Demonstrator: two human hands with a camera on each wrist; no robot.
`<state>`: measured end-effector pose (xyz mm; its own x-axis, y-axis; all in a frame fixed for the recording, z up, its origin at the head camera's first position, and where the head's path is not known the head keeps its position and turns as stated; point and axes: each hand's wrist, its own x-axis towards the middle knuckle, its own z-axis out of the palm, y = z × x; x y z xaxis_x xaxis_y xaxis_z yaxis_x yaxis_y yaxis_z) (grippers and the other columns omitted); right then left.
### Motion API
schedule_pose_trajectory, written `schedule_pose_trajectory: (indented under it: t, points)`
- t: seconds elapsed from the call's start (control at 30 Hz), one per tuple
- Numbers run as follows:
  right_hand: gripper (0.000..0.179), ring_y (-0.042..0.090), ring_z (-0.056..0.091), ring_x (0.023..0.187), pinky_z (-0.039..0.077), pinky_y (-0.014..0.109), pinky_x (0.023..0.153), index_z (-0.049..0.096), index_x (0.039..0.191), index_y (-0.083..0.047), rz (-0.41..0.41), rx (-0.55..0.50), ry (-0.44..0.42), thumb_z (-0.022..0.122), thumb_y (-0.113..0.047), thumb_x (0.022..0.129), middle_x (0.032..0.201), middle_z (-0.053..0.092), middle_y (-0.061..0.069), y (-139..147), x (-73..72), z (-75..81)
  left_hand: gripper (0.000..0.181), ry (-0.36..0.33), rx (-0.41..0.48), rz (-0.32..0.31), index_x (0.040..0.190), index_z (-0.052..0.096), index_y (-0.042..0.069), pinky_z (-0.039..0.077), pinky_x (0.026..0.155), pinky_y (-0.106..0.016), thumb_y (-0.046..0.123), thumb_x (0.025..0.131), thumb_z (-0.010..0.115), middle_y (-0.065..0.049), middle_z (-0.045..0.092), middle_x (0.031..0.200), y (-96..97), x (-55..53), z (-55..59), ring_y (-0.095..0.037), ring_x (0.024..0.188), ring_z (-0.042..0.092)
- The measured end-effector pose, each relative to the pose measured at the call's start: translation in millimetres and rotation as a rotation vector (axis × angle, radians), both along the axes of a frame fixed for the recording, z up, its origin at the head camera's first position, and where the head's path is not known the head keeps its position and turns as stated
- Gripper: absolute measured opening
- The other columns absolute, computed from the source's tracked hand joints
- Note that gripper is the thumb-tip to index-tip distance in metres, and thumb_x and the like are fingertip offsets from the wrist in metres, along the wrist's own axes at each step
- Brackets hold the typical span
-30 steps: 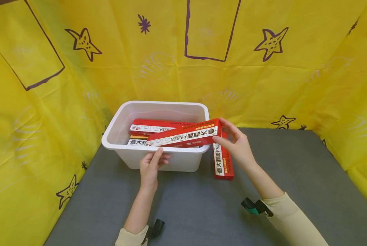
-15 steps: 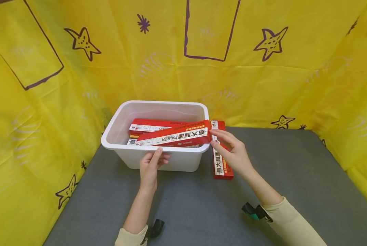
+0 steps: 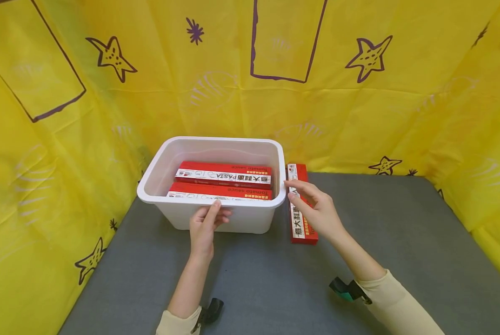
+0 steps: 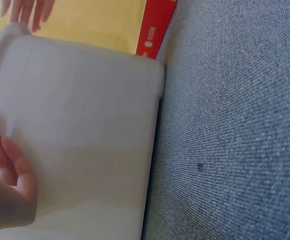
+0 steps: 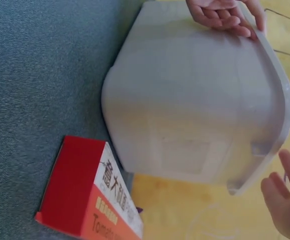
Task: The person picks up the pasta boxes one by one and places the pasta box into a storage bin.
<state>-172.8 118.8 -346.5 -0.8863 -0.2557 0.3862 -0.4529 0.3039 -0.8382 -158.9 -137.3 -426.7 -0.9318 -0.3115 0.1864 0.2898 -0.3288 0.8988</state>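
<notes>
A white plastic tub [image 3: 172, 201] stands in front of me, with red-and-white pasta boxes inside. One pasta box [image 3: 222, 173] lies along the back, and another pasta box [image 3: 222, 188] lies along the front, partly hidden by the rim. My left hand [image 3: 203, 230] holds the tub's front rim, thumb at the edge and fingers below it. My right hand [image 3: 316, 207] holds nothing; its loosely bent fingers are right at the tub's right rim. Below that hand, a third pasta box [image 3: 297, 223] lies on the table beside the tub, partly covered by the hand.
The grey table [image 3: 258, 284] extends in front of the tub and to its right. A yellow cloth [image 3: 316, 107] with starfish drawings hangs behind and at both sides. Each wrist wears a black camera, one [image 3: 212, 311] on the left sleeve's cuff.
The pasta box that leaned on the tub's right rim has dropped flat into the front of the tub. My right hand let go of it. The left hand stayed put.
</notes>
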Motion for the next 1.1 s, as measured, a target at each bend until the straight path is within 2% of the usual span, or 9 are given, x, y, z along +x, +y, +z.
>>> schedule_pose_trajectory:
  t: [0.13, 0.2, 0.27, 0.47, 0.6, 0.77, 1.1]
  points:
    - [0.032, 0.028, 0.055, 0.121, 0.047, 0.022, 0.095, 0.061, 0.125, 0.004, -0.019, -0.018, -0.011, 0.063, -0.003, 0.094, 0.126, 0.060, 0.016, 4, 0.6, -3.4, 0.015, -0.002, -0.008, 0.004, 0.086, 0.072, 0.009, 0.055, 0.065, -0.026, 0.017, 0.095, 0.063, -0.005, 0.072, 0.073, -0.1, 0.0, -0.2, -0.014, 0.059, 0.063]
    - [0.034, 0.030, 0.055, 0.121, 0.046, 0.019, 0.093, 0.060, 0.126, 0.004, -0.034, -0.028, -0.016, 0.063, -0.002, 0.093, 0.127, 0.059, 0.017, 6, 0.2, -6.8, 0.015, -0.001, -0.010, 0.004, 0.085, 0.072, 0.010, 0.055, 0.065, -0.026, 0.018, 0.095, 0.064, -0.005, 0.072, 0.073, 0.1, 0.0, -0.1, -0.014, 0.059, 0.063]
    - [0.037, 0.033, 0.054, 0.120, 0.048, 0.023, 0.093, 0.058, 0.128, 0.004, -0.048, -0.041, -0.027, 0.063, -0.002, 0.093, 0.130, 0.057, 0.017, 10, -0.8, -11.7, 0.015, -0.001, -0.008, 0.001, 0.085, 0.072, 0.009, 0.055, 0.065, -0.026, 0.018, 0.095, 0.064, -0.005, 0.072, 0.073, 0.2, -0.1, -0.3, -0.014, 0.058, 0.063]
    - [0.046, 0.028, 0.050, 0.127, 0.044, 0.041, 0.100, 0.052, 0.138, -0.006, -0.091, -0.111, -0.115, 0.065, -0.011, 0.094, 0.139, 0.051, 0.010, 26, -15.6, -45.4, 0.016, -0.003, -0.010, 0.002, 0.085, 0.072, 0.008, 0.055, 0.065, -0.026, 0.018, 0.095, 0.064, -0.005, 0.071, 0.072, 0.1, -0.4, 0.0, -0.014, 0.058, 0.063]
    - [0.055, 0.026, 0.043, 0.132, 0.041, 0.042, 0.104, 0.045, 0.143, -0.012, -0.145, -0.124, -0.191, 0.067, -0.021, 0.094, 0.144, 0.045, 0.007, 34, -19.3, -62.5, 0.016, -0.003, -0.013, 0.008, 0.085, 0.072, 0.009, 0.055, 0.064, -0.025, 0.019, 0.095, 0.064, -0.005, 0.071, 0.072, 0.0, -0.5, 0.0, -0.014, 0.058, 0.063]
    - [0.066, 0.025, 0.035, 0.137, 0.034, 0.046, 0.110, 0.040, 0.146, -0.013, -0.199, -0.113, -0.254, 0.071, -0.028, 0.090, 0.147, 0.039, 0.009, 39, -21.8, -78.6, 0.017, 0.002, -0.010, 0.009, 0.084, 0.072, 0.009, 0.055, 0.064, -0.025, 0.018, 0.095, 0.064, -0.005, 0.072, 0.072, 0.6, 0.0, 0.3, -0.014, 0.057, 0.062]
    - [0.084, 0.036, 0.025, 0.140, 0.029, 0.051, 0.112, 0.023, 0.151, -0.006, -0.196, -0.041, -0.355, 0.074, -0.023, 0.087, 0.153, 0.026, 0.015, 42, -26.3, -98.7, 0.016, 0.001, -0.001, 0.005, 0.084, 0.072, 0.009, 0.055, 0.064, -0.025, 0.017, 0.095, 0.063, -0.005, 0.072, 0.072, 0.6, -0.6, 0.5, -0.014, 0.057, 0.062]
